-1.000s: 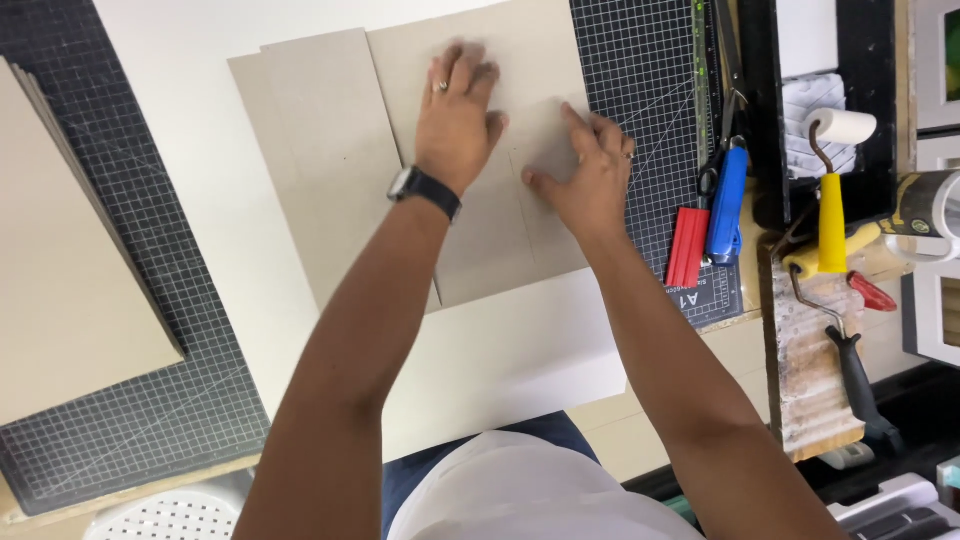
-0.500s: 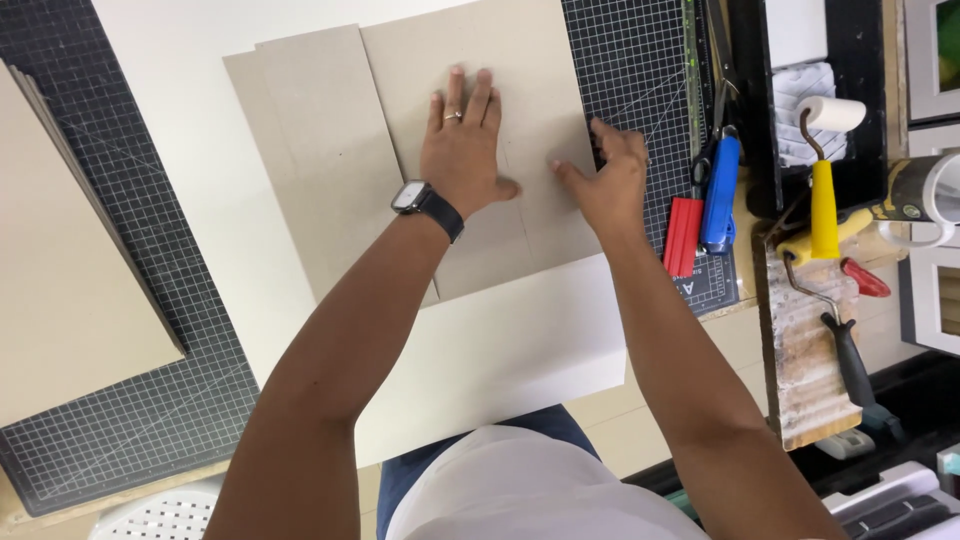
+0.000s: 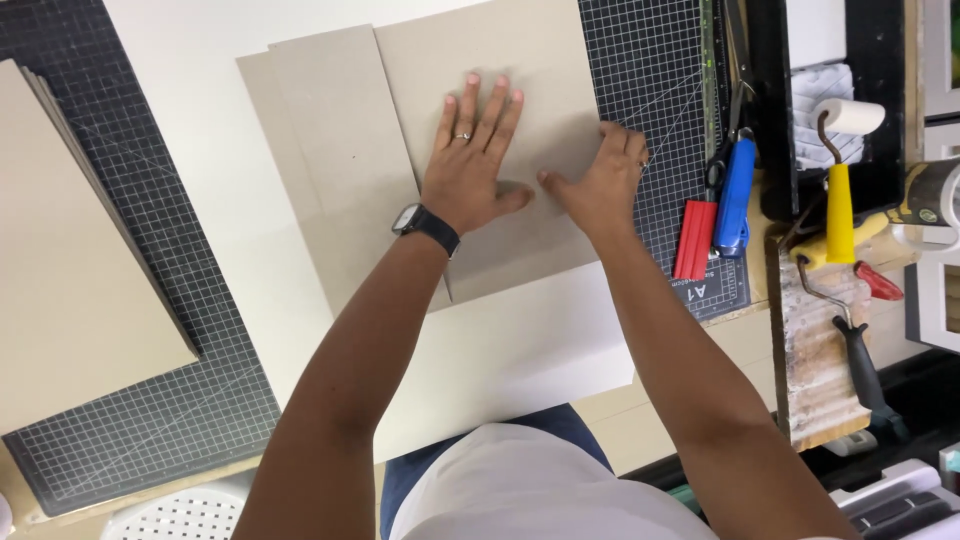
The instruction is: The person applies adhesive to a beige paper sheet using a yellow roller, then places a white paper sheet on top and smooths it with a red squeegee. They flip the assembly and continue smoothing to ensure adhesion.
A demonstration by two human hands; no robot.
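Table (image 3: 190,130): white top, carrying a black gridded cutting mat (image 3: 650,90) at right and a second black gridded mat (image 3: 150,400) at left.
Board stack (image 3: 70,270): large beige sheets lying on the left mat, edges fanned slightly at the top.
Top grey board (image 3: 520,60): lying flat, its right edge overlapping the right mat; both hands are bearing on it.
Lower grey boards (image 3: 330,130): two sheets showing from under the top board's left side, staggered.
Left hand (image 3: 470,165): pressing palm-down on the top board, fingers spread and straight, gripping nothing; ring on one finger, dark watch on the wrist.
Right hand (image 3: 605,180): resting at the board's right edge, fingers curled over that edge where it meets the mat, thumb pointing toward the left hand; whether the fingers are pinching the edge or only pushing it, cannot tell.
Yellow-handled roller (image 3: 840,180): lying on the crowded shelf at far right.
Blue-handled tool (image 3: 735,195): lying on the right mat's border, just beside the red block (image 3: 693,240).
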